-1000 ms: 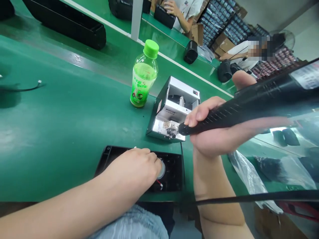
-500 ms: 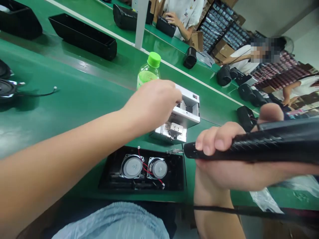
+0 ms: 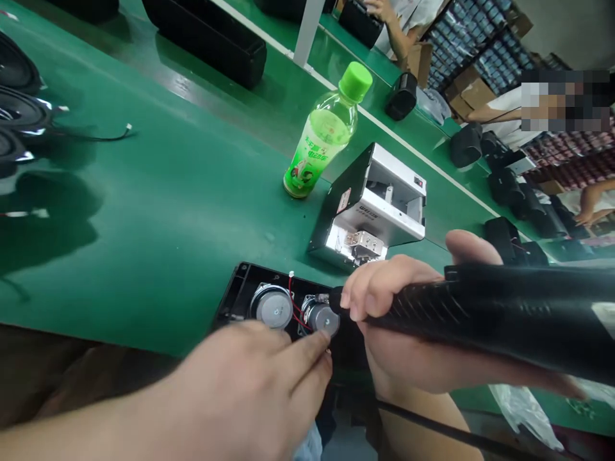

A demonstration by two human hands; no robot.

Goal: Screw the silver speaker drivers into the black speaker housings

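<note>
A black plastic speaker housing (image 3: 235,288) lies open on the green bench, holding a round speaker driver (image 3: 271,306) and a second driver (image 3: 321,318) joined by red wires. My left hand (image 3: 250,384) is spread low over the housing, holding nothing, its fingertips at the lower edge of the second driver. My right hand (image 3: 398,320) grips a black electric screwdriver (image 3: 480,307), whose tip rests at the second driver's rim. The screwdriver's bit and the housing's lower part are hidden by my hands.
A silver-and-black screw feeder (image 3: 369,211) and a green-capped drink bottle (image 3: 324,134) stand just beyond the housing. Several loose speaker drivers (image 3: 19,115) lie at the far left. Black speaker housings (image 3: 204,32) and a co-worker's arm (image 3: 504,114) lie beyond.
My left hand has come back from above the screw feeder to the housing. The screwdriver has moved left and down from beside the housing to the second driver.
</note>
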